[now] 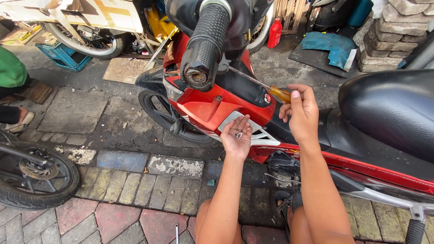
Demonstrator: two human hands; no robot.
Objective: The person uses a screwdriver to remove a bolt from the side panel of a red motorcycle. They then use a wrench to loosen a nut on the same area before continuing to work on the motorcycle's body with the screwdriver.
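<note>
Screwdriver (266, 88), orange see-through handle w/ thin steel shaft, sits in the right hand (302, 113). Grip there is closed round the handle's rear end, thumb up along the side. Shaft runs up-left, tip at the black inner panel (244, 88) of the red motorbike (205, 106), just below the handlebar grip (205, 43); exact tip contact hard to tell. Tool looks light and stiff; plastic handle is smooth, so prob. best held full-palm round the fat part, not by the shaft, which is thin and would roll in the fingers.

Left hand (236, 135) is palm up, flat and cupped a bit, grip wide, nothing clamped. Small metal screws (238, 133) lie loose on the palm, touching it. Tiny, light, hard; they'd roll off if the palm tilts, so keep it level.

Further out: black seat (389, 108) to the right, front wheel (158, 110) left of the red fairing. Paving-brick floor (131, 185) below, w/ a thin metal tool (176, 232) lying near the knees. Another bike's wheel (34, 174) at far left, a red bottle (274, 34) up top, stacked stones (398, 31) top right. A person in green (11, 72) at left edge.
</note>
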